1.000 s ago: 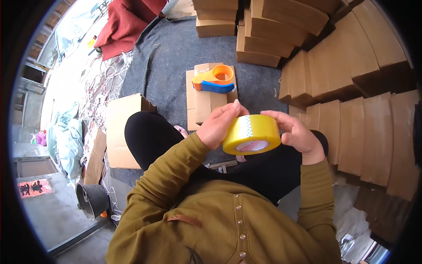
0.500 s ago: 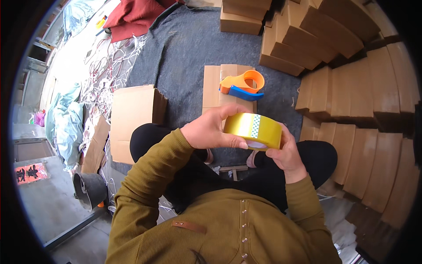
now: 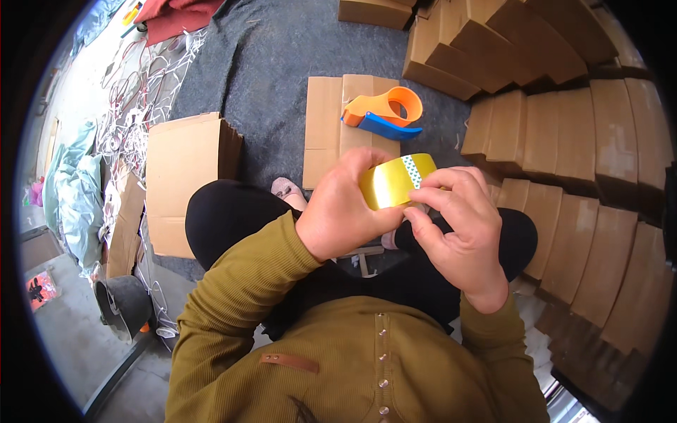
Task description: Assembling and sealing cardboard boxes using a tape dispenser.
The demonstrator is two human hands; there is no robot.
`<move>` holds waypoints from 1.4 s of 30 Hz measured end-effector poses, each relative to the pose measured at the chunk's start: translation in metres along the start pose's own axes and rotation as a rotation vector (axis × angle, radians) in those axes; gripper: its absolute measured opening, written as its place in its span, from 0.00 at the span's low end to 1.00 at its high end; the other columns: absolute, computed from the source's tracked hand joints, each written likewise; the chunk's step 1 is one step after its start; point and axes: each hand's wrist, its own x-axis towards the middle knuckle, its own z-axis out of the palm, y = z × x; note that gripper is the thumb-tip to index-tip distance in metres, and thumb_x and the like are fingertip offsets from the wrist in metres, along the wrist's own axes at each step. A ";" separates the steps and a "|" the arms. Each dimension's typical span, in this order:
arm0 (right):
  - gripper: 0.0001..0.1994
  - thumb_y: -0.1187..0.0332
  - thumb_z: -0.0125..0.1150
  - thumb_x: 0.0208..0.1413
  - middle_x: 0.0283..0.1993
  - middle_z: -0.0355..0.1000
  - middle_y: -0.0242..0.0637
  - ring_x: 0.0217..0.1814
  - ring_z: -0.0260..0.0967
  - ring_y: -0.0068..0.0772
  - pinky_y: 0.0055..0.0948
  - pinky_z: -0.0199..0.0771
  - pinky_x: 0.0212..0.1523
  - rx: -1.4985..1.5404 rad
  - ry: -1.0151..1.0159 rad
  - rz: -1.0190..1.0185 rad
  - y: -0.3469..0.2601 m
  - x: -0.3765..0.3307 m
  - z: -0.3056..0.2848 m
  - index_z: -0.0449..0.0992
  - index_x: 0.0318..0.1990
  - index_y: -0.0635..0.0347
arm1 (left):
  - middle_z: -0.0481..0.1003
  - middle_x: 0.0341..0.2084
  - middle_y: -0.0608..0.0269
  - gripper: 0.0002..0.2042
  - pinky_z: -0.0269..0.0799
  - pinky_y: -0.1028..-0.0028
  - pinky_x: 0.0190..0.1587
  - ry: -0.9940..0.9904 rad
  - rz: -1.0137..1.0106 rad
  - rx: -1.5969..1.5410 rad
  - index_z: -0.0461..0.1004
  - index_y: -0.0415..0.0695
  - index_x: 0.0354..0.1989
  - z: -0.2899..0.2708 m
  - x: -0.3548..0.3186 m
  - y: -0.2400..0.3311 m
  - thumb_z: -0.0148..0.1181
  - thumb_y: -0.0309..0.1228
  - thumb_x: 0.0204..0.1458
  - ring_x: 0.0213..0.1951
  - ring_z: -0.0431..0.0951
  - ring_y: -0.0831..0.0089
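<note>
A: Held where? Raised over the lap, clamped between both hands: left hand wrapped round the near side of the glossy yellow roll of packing tape, thumb and fingers curled on its rim.

B: And the right hand? Closed on the roll's right edge, fingertips pinching at the band's outer surface, thumb beneath.

A: Looks like? Translucent yellow, shiny, tilted on edge, with a small patterned strip across the outer face.

B: Changed since half a second ago? Roll brought nearer and larger in view, turned more edge-on; right hand moved from below the roll to over its side.

A: Around it? Orange and blue plastic tape dispenser lying on a flattened brown cardboard sheet on grey carpet, well beyond the hands. Folded cardboard box left of the knee; stacked brown cartons along the right.
</note>
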 end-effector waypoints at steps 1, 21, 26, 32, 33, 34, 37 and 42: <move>0.12 0.79 0.72 0.41 0.39 0.73 0.39 0.42 0.70 0.42 0.36 0.75 0.42 -0.002 -0.007 0.001 0.002 0.001 0.001 0.79 0.37 0.63 | 0.77 0.41 0.52 0.26 0.76 0.70 0.47 0.002 0.008 0.075 0.71 0.36 0.49 -0.001 0.000 0.001 0.74 0.30 0.41 0.44 0.80 0.67; 0.07 0.82 0.66 0.45 0.35 0.75 0.40 0.39 0.71 0.40 0.33 0.74 0.39 0.098 -0.093 0.257 0.004 -0.001 -0.005 0.77 0.32 0.64 | 0.77 0.37 0.50 0.24 0.77 0.67 0.44 0.029 0.163 0.227 0.73 0.35 0.46 0.011 -0.001 -0.007 0.74 0.28 0.41 0.40 0.81 0.61; 0.06 0.82 0.65 0.46 0.36 0.74 0.39 0.36 0.71 0.33 0.29 0.74 0.37 0.194 -0.106 0.348 0.005 -0.004 -0.006 0.76 0.32 0.64 | 0.76 0.39 0.50 0.23 0.76 0.67 0.45 0.002 0.162 0.243 0.73 0.36 0.46 0.013 0.000 -0.007 0.74 0.28 0.40 0.41 0.80 0.60; 0.06 0.82 0.64 0.47 0.37 0.72 0.36 0.35 0.70 0.30 0.28 0.73 0.36 0.231 -0.126 0.378 0.004 -0.005 -0.009 0.75 0.32 0.64 | 0.75 0.37 0.50 0.22 0.76 0.67 0.44 0.034 0.186 0.241 0.74 0.36 0.43 0.014 0.000 -0.003 0.74 0.29 0.40 0.39 0.80 0.58; 0.06 0.82 0.64 0.47 0.37 0.72 0.36 0.35 0.70 0.30 0.28 0.73 0.36 0.231 -0.126 0.378 0.005 -0.006 -0.008 0.75 0.32 0.64 | 0.75 0.37 0.50 0.22 0.76 0.67 0.44 0.034 0.186 0.241 0.74 0.36 0.43 0.015 0.000 -0.004 0.74 0.29 0.40 0.39 0.80 0.58; 0.06 0.82 0.64 0.47 0.37 0.72 0.37 0.35 0.69 0.30 0.27 0.73 0.36 0.226 -0.126 0.362 0.006 -0.007 -0.008 0.75 0.32 0.64 | 0.75 0.37 0.50 0.22 0.76 0.67 0.43 0.036 0.191 0.241 0.74 0.36 0.43 0.016 0.000 -0.006 0.74 0.29 0.40 0.39 0.80 0.58; 0.06 0.82 0.65 0.47 0.38 0.72 0.37 0.34 0.69 0.29 0.27 0.73 0.36 0.204 -0.121 0.351 0.007 -0.010 -0.006 0.75 0.32 0.64 | 0.75 0.37 0.50 0.21 0.76 0.67 0.43 0.028 0.198 0.255 0.74 0.36 0.43 0.016 -0.001 -0.006 0.75 0.28 0.40 0.39 0.79 0.58; 0.06 0.83 0.64 0.48 0.39 0.72 0.37 0.35 0.70 0.28 0.25 0.73 0.37 0.365 -0.082 0.435 0.014 -0.016 -0.004 0.75 0.31 0.65 | 0.75 0.36 0.50 0.21 0.76 0.67 0.43 0.016 0.191 0.256 0.74 0.36 0.42 0.016 0.000 -0.004 0.75 0.29 0.40 0.39 0.80 0.57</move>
